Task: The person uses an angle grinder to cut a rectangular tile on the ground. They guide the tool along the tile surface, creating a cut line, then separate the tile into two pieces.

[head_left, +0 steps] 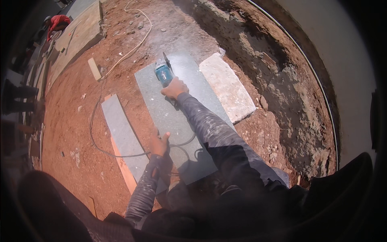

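Cutting the big gray stone seems the step. The right hand grips the blue saw at the stone's far end; I can't tell if the left hand grips the cord. Next likely needs a slow, steady push.
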`<state>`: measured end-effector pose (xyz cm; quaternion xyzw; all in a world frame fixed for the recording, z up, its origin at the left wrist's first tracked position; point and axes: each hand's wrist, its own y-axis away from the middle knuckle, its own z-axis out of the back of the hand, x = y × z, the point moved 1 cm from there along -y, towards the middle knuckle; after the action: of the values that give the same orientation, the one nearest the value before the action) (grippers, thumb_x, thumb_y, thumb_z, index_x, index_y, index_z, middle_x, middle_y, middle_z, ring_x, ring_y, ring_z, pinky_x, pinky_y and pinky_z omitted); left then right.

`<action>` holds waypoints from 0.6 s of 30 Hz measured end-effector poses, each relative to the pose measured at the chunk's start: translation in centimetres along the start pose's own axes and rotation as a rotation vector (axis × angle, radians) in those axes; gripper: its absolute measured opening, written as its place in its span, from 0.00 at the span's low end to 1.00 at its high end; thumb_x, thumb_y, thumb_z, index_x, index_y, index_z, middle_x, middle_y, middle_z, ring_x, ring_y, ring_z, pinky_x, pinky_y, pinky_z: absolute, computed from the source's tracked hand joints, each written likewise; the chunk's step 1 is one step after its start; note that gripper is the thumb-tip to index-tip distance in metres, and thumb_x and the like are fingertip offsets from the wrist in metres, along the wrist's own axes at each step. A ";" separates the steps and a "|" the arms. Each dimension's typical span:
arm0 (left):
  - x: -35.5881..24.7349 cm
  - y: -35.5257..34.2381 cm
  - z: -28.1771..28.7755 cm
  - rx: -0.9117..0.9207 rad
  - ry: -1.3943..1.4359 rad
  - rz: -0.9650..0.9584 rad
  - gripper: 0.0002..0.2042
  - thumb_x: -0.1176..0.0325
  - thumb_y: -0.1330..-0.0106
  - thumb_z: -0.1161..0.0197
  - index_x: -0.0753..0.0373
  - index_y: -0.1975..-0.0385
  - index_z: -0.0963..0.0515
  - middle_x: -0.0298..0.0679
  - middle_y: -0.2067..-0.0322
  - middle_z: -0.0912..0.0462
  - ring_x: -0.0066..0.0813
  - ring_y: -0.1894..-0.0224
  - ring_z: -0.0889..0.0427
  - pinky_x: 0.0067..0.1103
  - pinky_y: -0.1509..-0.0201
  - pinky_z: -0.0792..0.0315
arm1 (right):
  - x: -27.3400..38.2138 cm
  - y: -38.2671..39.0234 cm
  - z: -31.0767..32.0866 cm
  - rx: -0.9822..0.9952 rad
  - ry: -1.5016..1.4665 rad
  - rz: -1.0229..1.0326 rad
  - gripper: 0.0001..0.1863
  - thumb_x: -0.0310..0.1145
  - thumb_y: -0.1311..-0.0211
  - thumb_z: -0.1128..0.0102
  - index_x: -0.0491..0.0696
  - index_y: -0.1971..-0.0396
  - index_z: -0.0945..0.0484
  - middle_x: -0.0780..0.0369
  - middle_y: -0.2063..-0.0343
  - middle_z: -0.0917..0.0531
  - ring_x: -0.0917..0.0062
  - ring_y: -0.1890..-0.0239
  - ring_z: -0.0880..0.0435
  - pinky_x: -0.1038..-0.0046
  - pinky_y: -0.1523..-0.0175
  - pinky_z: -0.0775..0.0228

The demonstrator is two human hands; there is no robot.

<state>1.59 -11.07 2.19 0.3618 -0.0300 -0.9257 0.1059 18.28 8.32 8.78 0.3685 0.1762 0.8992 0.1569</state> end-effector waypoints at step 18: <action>-0.7 -0.1 0.3 0.062 -0.037 0.086 0.31 0.57 0.43 0.28 0.70 0.45 0.28 0.60 0.55 0.19 0.58 0.51 0.20 0.39 0.49 0.27 | -0.5 1.0 0.3 0.007 -0.006 -0.003 0.39 0.47 0.57 0.27 0.40 0.45 0.27 0.49 0.50 0.18 0.58 0.46 0.17 0.65 0.42 0.25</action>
<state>1.83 -10.84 2.84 0.3460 -0.0762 -0.9255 0.1336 18.66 7.30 9.11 0.3717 0.1794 0.8972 0.1574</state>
